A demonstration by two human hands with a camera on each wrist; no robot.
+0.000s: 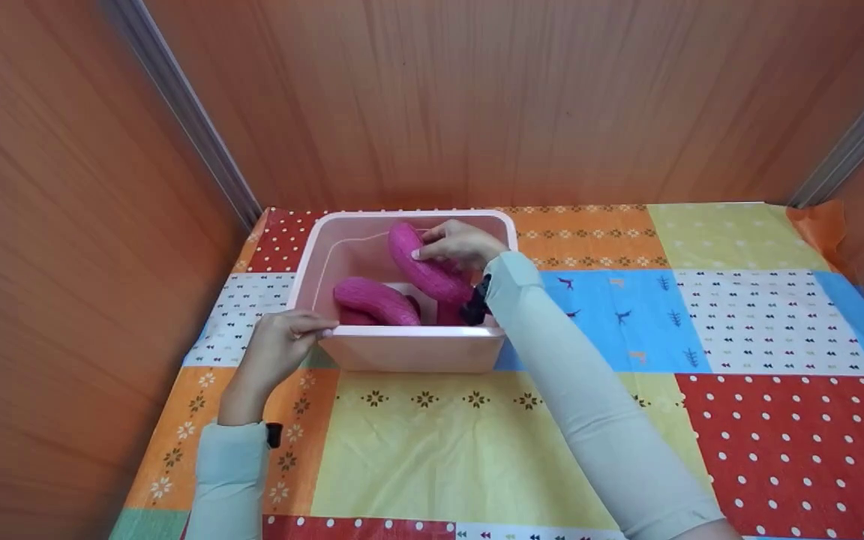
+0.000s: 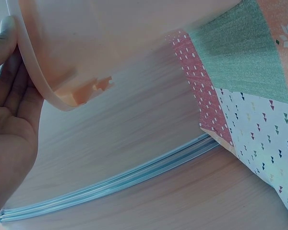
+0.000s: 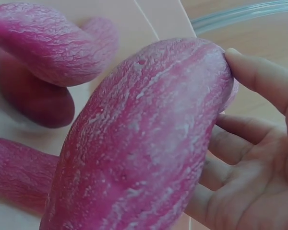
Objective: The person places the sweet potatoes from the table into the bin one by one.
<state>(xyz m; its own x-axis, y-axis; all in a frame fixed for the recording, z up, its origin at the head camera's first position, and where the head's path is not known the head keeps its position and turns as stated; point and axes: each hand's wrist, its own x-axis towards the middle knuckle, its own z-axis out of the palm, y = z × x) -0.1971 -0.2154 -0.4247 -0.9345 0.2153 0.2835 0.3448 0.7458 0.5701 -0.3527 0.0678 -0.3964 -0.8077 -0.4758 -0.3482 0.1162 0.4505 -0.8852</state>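
A pale pink plastic bin (image 1: 417,352) stands on the patterned cloth. My left hand (image 1: 276,351) pinches its front-left rim; in the left wrist view the thumb and fingers lie on either side of the bin wall (image 2: 110,28). My right hand (image 1: 463,246) reaches into the bin and holds a curved magenta sweet potato (image 1: 418,264) between thumb and fingers, its surface wrinkled in the right wrist view. Another sweet potato (image 1: 376,298) lies at the bin's left front. More magenta pieces (image 3: 33,96) show in the bin below, partly hidden.
A patchwork-print cloth (image 1: 507,450) covers the table around the bin. Wood-grain panels (image 1: 477,97) rise at the back and both sides, joined by grey metal strips (image 1: 192,112) at the corners. The cloth's far right corner (image 1: 822,232) is bunched up.
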